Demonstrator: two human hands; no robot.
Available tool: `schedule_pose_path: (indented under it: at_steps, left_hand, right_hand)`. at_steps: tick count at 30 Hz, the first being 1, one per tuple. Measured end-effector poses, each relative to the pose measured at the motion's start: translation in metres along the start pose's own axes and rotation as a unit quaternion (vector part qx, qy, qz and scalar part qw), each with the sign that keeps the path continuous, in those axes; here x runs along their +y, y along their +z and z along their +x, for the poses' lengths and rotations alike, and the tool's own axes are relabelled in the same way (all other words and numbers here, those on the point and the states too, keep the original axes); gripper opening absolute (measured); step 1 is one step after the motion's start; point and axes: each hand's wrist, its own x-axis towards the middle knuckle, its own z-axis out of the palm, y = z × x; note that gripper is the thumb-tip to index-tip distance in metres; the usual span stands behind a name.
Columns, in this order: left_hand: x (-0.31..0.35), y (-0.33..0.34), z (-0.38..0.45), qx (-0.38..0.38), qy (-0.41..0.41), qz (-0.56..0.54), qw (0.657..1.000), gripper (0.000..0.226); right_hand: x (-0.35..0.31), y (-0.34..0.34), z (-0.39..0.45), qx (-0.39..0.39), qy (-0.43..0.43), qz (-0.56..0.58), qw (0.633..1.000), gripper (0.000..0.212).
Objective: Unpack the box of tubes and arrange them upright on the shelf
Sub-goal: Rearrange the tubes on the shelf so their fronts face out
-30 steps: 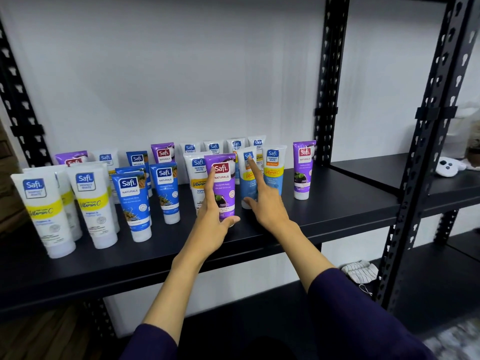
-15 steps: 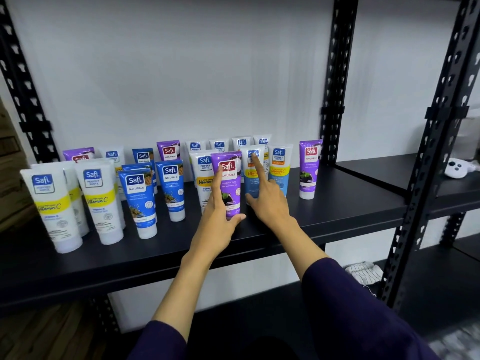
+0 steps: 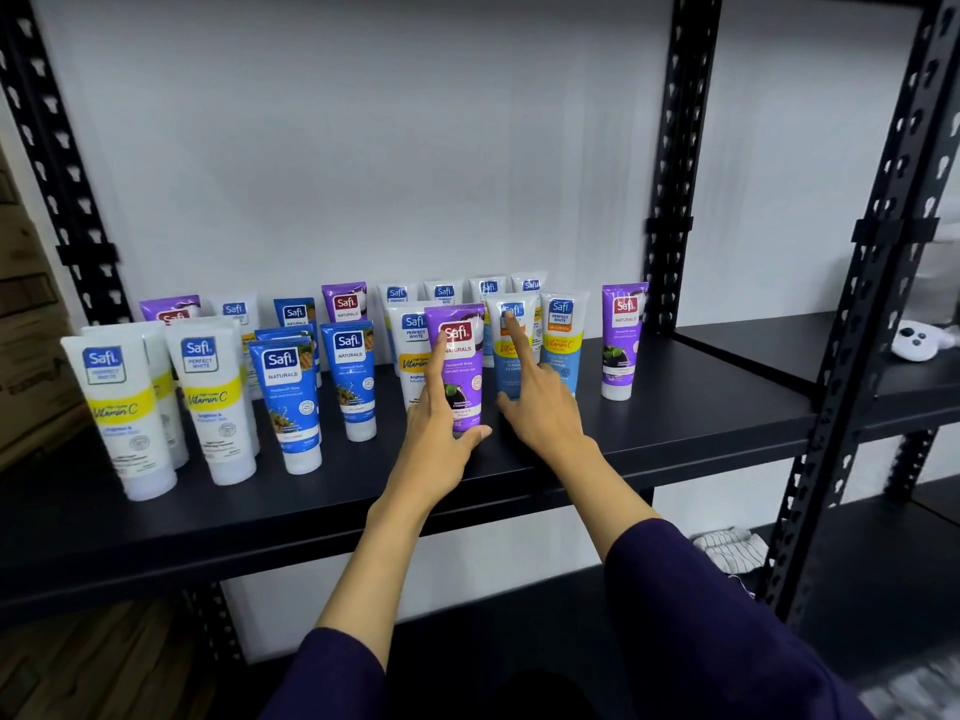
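Several Safi tubes stand upright, caps down, on the black shelf [image 3: 675, 423]. My left hand [image 3: 441, 439] grips a purple tube [image 3: 460, 350] near the shelf's front middle, thumb on its right base and forefinger up its left side. My right hand [image 3: 540, 407] has its forefinger raised against a light blue tube [image 3: 511, 376] just right of the purple one, holding nothing. White Vitamin C tubes [image 3: 119, 407] and blue tubes [image 3: 285, 402] stand to the left. A lone purple tube [image 3: 621, 340] stands at the right end. No box is in view.
Black perforated uprights [image 3: 670, 163] frame the shelf. A neighbouring shelf on the right holds a white controller-like device [image 3: 914, 340]. A striped cloth [image 3: 727, 550] lies on the lower level. Brown cartons [image 3: 26, 330] stand at far left. A white wall is behind.
Both hands hold nearly the same pose on the purple and light blue tubes. The view has shifted slightly, and the tubes stay upright.
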Motion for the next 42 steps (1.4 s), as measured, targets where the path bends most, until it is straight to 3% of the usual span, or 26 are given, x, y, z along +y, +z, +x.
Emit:
schedule_pose_path:
  at_steps: [2,7,11,15,21,25,30,32,34,36,39,42]
  left_hand:
    - [0.000,0.000,-0.001,-0.001,0.004,-0.004,1.000,0.113]
    - [0.000,0.000,-0.001,-0.005,0.001,0.001,1.000,0.111]
    - [0.001,0.000,-0.001,-0.010,-0.003,0.001,1.000,0.110]
    - [0.000,0.001,0.000,-0.012,-0.009,0.006,1.000,0.110]
    - [0.000,0.001,0.000,-0.014,-0.010,0.008,1.000,0.109]
    - [0.000,0.001,0.000,-0.012,-0.009,0.008,1.000,0.110]
    - [0.000,0.000,0.000,-0.011,-0.011,0.021,1.000,0.110]
    - [0.002,0.000,0.000,-0.014,-0.010,0.021,1.000,0.112]
    - [0.004,0.000,-0.002,-0.012,-0.011,0.008,1.000,0.116]
    - [0.007,-0.001,-0.006,-0.009,-0.023,-0.005,1.000,0.120]
    - [0.009,-0.006,-0.019,-0.017,-0.045,0.117,0.992,0.105]
    - [0.002,-0.015,-0.039,0.004,-0.026,0.354,0.935,0.056]
  right_hand:
    - [-0.001,-0.003,-0.003,0.029,0.007,0.010,0.999,0.088]
    - [0.008,-0.010,0.000,0.222,0.035,-0.001,0.974,0.077]
    - [0.022,-0.013,0.007,0.169,0.072,-0.057,0.981,0.095]
    - [0.028,-0.011,0.014,0.111,0.076,-0.029,0.991,0.109]
    - [0.033,-0.010,0.014,0.096,0.055,0.023,0.994,0.109]
    - [0.033,-0.011,0.015,0.100,0.073,-0.028,0.992,0.106]
    - [0.035,-0.008,0.015,0.088,0.078,0.006,0.993,0.109]
    - [0.031,-0.012,0.013,0.107,0.074,0.002,0.992,0.103]
    - [0.023,-0.017,0.007,0.179,0.053,0.016,0.982,0.086]
    - [0.007,-0.018,-0.005,0.235,0.023,0.115,0.965,0.067]
    - [-0.025,-0.015,-0.025,0.194,-0.036,0.246,0.949,0.061]
    - [-0.052,-0.014,-0.026,0.160,-0.058,0.228,0.959,0.074]
